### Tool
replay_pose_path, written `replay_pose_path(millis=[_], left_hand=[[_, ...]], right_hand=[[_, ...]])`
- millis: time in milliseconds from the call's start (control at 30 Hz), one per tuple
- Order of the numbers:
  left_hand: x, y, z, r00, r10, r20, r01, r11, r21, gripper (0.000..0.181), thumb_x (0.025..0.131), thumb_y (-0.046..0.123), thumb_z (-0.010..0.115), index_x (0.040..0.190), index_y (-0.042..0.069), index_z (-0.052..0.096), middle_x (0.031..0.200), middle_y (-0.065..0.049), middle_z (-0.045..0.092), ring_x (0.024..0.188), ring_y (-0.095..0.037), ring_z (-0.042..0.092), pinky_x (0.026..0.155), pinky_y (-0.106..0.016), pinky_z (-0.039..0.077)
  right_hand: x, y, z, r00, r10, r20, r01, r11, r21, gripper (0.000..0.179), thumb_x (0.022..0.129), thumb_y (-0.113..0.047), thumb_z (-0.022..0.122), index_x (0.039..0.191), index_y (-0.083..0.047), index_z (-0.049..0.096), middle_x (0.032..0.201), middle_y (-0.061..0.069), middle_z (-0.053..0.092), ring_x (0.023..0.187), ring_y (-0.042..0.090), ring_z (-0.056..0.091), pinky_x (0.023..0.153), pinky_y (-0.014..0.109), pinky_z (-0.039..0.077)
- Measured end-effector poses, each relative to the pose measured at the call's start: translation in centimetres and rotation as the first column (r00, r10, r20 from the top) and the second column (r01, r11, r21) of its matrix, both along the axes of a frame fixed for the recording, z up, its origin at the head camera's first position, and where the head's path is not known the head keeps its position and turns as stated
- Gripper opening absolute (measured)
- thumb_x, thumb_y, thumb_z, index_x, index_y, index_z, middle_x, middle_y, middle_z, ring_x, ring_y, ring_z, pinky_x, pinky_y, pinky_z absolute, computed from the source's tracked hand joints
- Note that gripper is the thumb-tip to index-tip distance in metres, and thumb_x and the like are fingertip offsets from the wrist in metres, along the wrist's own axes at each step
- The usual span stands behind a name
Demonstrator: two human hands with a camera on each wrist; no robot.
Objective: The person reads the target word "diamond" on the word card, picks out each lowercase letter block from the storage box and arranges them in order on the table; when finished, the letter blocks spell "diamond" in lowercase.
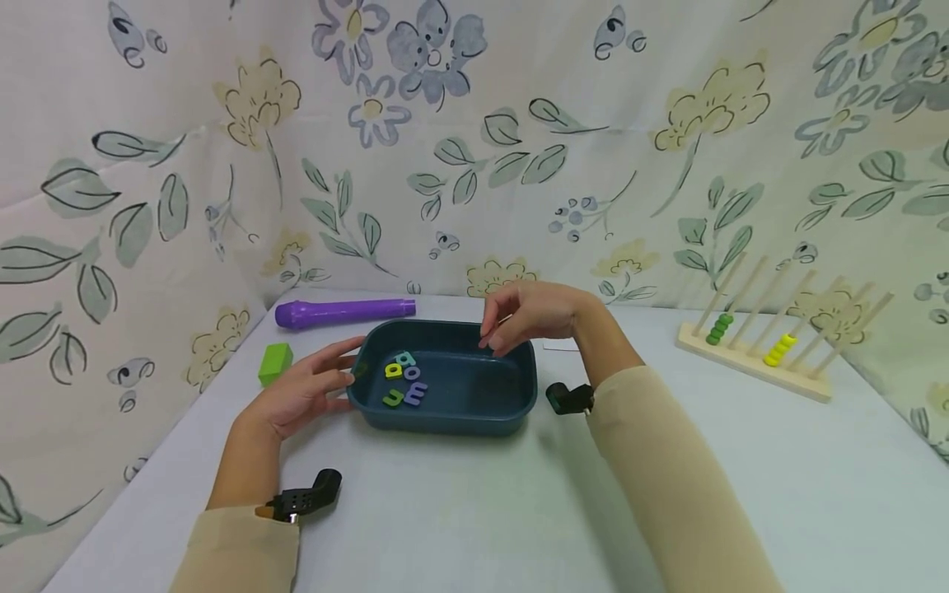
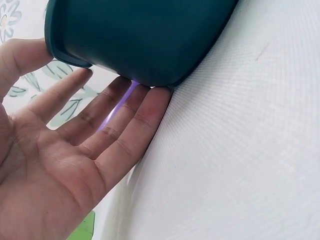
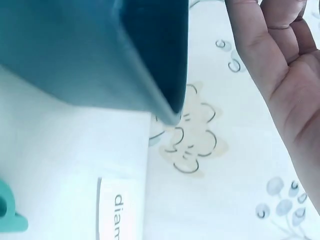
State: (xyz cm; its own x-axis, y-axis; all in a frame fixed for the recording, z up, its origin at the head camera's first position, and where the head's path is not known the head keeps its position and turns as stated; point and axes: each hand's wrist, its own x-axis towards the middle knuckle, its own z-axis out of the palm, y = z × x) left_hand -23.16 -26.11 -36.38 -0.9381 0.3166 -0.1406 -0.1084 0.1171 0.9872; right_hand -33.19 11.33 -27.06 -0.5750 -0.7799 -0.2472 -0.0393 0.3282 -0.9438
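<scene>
A dark teal tray (image 1: 445,424) stands on the white table. Inside, toward its left, lie several small letter pieces, among them a yellow letter (image 1: 394,371), a purple m (image 1: 416,394) and a green n (image 1: 393,399). My left hand (image 1: 307,385) rests against the tray's left end; in the left wrist view its nearly straight fingers (image 2: 125,135) touch the outer wall and the thumb meets the rim. Above the tray's right part, my right hand (image 1: 530,317) pinches a small red piece (image 1: 484,340), mostly covered by the fingertips.
Behind the tray lies a purple toy microphone (image 1: 344,313), with a green block (image 1: 275,363) to the left. A wooden peg stand (image 1: 756,362) with green and yellow beads is at the right. The right wrist view shows a printed card (image 3: 120,210) and a teal piece (image 3: 10,210).
</scene>
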Motion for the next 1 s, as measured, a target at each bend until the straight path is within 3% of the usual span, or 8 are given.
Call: replay_pose_path(millis=[200, 400, 533, 733, 1000], left_hand=[[0.1, 0.1, -0.1, 1.000, -0.004, 0.001, 0.004, 1.000, 0.000, 0.067, 0.104, 0.014, 0.055, 0.165, 0.019, 0.028, 0.166, -0.021, 0.028, 0.132, -0.029, 0.054, 0.105, -0.048, 0.055], [-0.2, 0.0, 0.1, 1.000, -0.004, -0.011, 0.004, 1.000, -0.009, 0.068, 0.104, 0.016, 0.056, 0.165, 0.020, 0.028, 0.167, -0.020, 0.027, 0.129, -0.023, 0.056, 0.103, -0.047, 0.056], [-0.2, 0.0, 0.1, 1.000, -0.001, -0.007, 0.001, 1.000, -0.024, 0.068, 0.104, 0.017, 0.057, 0.165, 0.020, 0.028, 0.167, -0.020, 0.027, 0.131, -0.026, 0.055, 0.104, -0.047, 0.055], [-0.1, 0.1, 0.1, 1.000, 0.000, -0.001, 0.000, 1.000, -0.023, 0.067, 0.104, 0.016, 0.055, 0.165, 0.020, 0.027, 0.167, -0.020, 0.026, 0.137, -0.034, 0.049, 0.105, -0.050, 0.054], [-0.1, 0.1, 0.0, 1.000, 0.002, -0.002, -0.003, 0.999, -0.035, 0.068, 0.104, 0.017, 0.056, 0.165, 0.022, 0.028, 0.167, -0.021, 0.026, 0.132, -0.030, 0.053, 0.103, -0.046, 0.056]], right_hand=[[0.4, 1.5, -0.2, 0.999, -0.025, 0.045, 0.026, 0.999, -0.030, 0.015, 0.088, 0.003, 0.072, 0.091, -0.011, 0.077, 0.098, 0.008, 0.072, 0.099, 0.028, 0.072, 0.094, 0.045, 0.061], [0.8, 2.9, 0.1, 0.997, -0.075, 0.032, 0.076, 0.997, -0.030, 0.016, 0.090, 0.002, 0.071, 0.094, -0.010, 0.079, 0.104, 0.009, 0.073, 0.103, 0.031, 0.071, 0.095, 0.046, 0.061], [1.1, 3.6, -0.1, 0.993, -0.107, 0.040, 0.108, 0.994, -0.026, 0.014, 0.092, 0.000, 0.070, 0.098, -0.009, 0.079, 0.106, 0.011, 0.073, 0.102, 0.033, 0.071, 0.093, 0.044, 0.061], [1.8, 4.8, -0.4, 0.986, -0.149, 0.074, 0.151, 0.988, -0.028, 0.016, 0.093, -0.001, 0.069, 0.107, 0.001, 0.076, 0.107, 0.012, 0.072, 0.092, 0.026, 0.074, 0.095, 0.042, 0.061], [2.4, 6.6, -0.6, 0.983, -0.159, 0.090, 0.163, 0.986, -0.039, 0.016, 0.096, 0.002, 0.065, 0.108, 0.003, 0.076, 0.100, 0.012, 0.077, 0.092, 0.024, 0.075, 0.095, 0.041, 0.061]])
